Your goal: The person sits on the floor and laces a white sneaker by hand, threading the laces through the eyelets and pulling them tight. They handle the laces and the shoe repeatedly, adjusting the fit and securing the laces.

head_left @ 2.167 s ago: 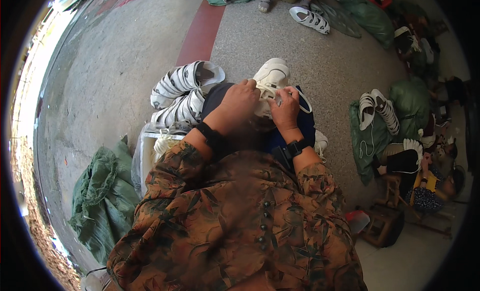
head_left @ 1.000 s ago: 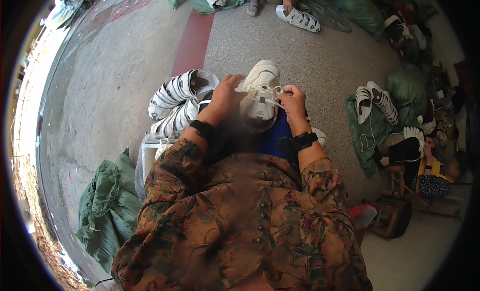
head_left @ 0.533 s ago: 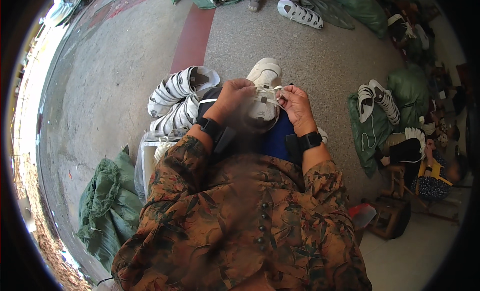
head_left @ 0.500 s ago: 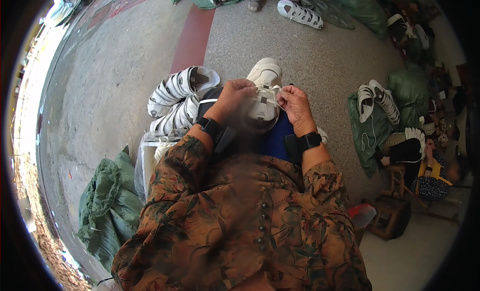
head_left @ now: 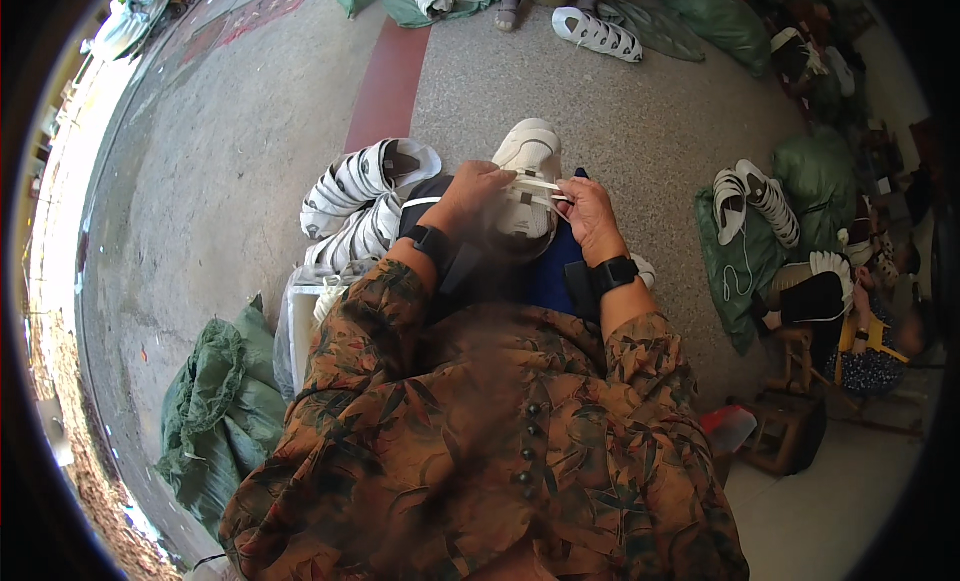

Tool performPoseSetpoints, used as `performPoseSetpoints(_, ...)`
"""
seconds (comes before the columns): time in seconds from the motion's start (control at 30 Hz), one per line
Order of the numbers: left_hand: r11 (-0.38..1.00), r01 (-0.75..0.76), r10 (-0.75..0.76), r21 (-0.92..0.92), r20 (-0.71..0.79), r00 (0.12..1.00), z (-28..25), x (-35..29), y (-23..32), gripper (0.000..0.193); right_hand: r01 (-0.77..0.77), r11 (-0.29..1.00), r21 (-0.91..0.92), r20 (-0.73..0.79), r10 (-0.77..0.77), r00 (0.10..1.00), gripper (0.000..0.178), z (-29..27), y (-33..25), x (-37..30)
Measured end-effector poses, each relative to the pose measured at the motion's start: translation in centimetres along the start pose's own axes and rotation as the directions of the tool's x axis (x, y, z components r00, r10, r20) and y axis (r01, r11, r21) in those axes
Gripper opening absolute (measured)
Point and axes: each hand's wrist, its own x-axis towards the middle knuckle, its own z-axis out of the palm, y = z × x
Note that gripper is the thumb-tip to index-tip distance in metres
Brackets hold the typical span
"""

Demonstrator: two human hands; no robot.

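Right hand [head_left: 587,213]: pinching white lace [head_left: 537,185]. Left hand [head_left: 474,193]: at lace's left side, grip unclear. Cream shoe [head_left: 530,144]: upper centre of frame, between hands; lace across front, no finished bow visible, lacing judged incomplete.

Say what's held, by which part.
The right hand pinches lace strands at the right edge of the white shoe; whether the left hand grips any is unclear.
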Motion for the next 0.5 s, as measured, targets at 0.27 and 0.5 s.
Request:
performPoseSetpoints(0.27, 0.975, -0.042, 0.079, -0.216, 0.165, 0.983, -0.5, -1.4, 0.0, 0.018, 0.009, 1.000, -0.016, -0.021, -0.009, 1.000, 0.007, 0.6, -0.2, -0.6)
performPoseSetpoints(0.5, 0.990, -0.089, 0.100, -0.108, 0.103, 0.990, -0.5, -0.7, 0.6, 0.029, 0.029, 0.999, -0.014, 0.003, -0.029, 1.000, 0.005, 0.1, 0.3, -0.4)
